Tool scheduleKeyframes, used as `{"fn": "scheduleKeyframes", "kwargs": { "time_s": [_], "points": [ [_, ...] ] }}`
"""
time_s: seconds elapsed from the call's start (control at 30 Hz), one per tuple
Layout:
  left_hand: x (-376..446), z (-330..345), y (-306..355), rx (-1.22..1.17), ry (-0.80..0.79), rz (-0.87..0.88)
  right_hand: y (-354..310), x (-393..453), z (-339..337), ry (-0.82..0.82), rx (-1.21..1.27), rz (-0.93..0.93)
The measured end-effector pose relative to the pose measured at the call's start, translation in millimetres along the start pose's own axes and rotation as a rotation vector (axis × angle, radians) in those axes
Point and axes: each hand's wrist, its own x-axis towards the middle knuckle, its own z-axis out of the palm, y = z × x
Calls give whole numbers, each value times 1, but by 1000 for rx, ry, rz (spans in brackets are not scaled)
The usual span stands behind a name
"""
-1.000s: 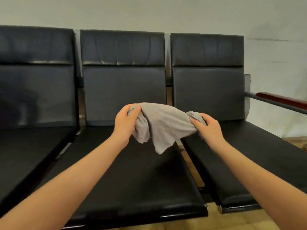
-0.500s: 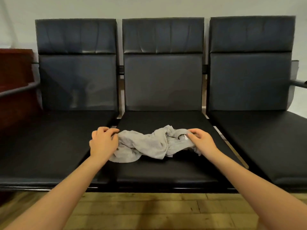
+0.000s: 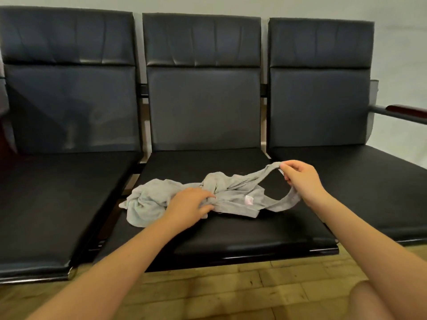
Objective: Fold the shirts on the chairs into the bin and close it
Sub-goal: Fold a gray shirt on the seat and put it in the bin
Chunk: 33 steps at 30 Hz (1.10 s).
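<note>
A crumpled grey shirt [image 3: 159, 199] lies on the seat of the middle black chair [image 3: 242, 229]. A small pink label shows on its fabric. My left hand [image 3: 189, 205] rests on the shirt's middle, its fingertips pinching a bunch of cloth. My right hand [image 3: 301, 179] pinches a stretched edge loop of the shirt and holds it up and to the right, just above the seat. No bin is in view.
Three joined black padded chairs stand against a pale wall; the left seat [image 3: 57, 204] and right seat [image 3: 369, 188] are bare. A wood-topped armrest [image 3: 402, 113] sticks out at the far right. Wooden floor [image 3: 231, 292] runs in front.
The shirt, held in the air a second ago, now lies on the middle seat. My left hand has moved to its middle and my right hand has pulled one edge out to the right.
</note>
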Motion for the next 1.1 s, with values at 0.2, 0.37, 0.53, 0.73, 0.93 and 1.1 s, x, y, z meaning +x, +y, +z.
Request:
{"fn": "scheduleKeyframes", "kwargs": {
  "time_s": [0.2, 0.37, 0.53, 0.73, 0.93, 1.1],
  "points": [
    [-6, -20, -16, -568, 236, -155, 37, 8, -6, -107, -202, 34],
    [-8, -32, -17, -641, 136, -236, 36, 4, -8, -213, -289, 28],
    [1, -43, -8, -814, 395, -421, 34, -2, -13, -170, -167, 31],
    [-5, -23, -2, -82, 466, -310, 34, -10, -25, -186, -288, -2],
    [-25, -25, 42, -161, 391, -49, 34, -25, -42, -221, -268, -47],
    [-50, -19, 54, -155, 259, -182, 35, -41, -42, -382, -314, -41]
  ]
}}
